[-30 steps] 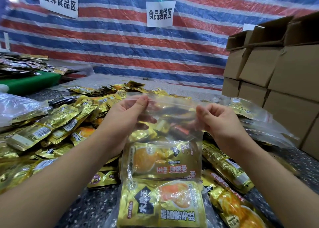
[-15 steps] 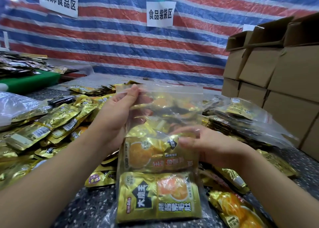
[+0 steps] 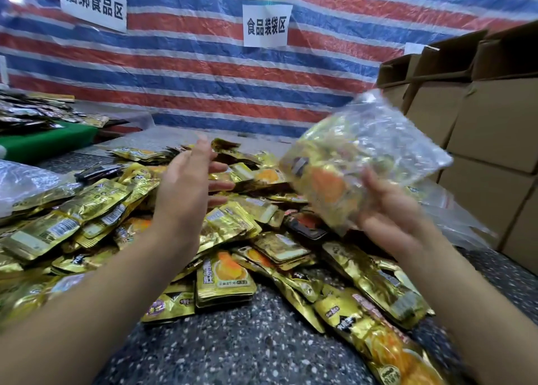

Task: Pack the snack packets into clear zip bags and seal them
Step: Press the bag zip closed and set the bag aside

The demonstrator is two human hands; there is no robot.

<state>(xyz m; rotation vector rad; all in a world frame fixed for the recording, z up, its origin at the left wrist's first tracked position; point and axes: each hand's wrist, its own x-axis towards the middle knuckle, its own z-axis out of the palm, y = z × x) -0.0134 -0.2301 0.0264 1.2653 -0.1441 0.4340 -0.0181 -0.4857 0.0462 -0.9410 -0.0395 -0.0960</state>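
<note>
Clearly, the filled zip bag [image 3: 364, 163] is clamped at its lower edge by the right grip [image 3: 390, 210], lifted and tilted; the left grip [image 3: 186, 186] is spread, empty. If poorly sealed, packets could be spilled onto the pile [image 3: 227, 224] beneath.

Clear zip bag [image 3: 369, 163], against the right hand's fingers [image 3: 375, 186]: transparent, blurred, showing gold and orange packets inside. Loose snack packets [image 3: 227, 280] below and beyond the left hand's fingers [image 3: 203, 163]: gold foil with orange pictures and black lettering (some backs show white barcode labels). Tarpaulin [image 3: 189, 73] beyond the fingers: red, blue and white stripes. Cardboard boxes [image 3: 489, 128] right of the fingers: plain brown. Tabletop [image 3: 247, 341] nearer than the fingers: dark grey, white-speckled.
</note>
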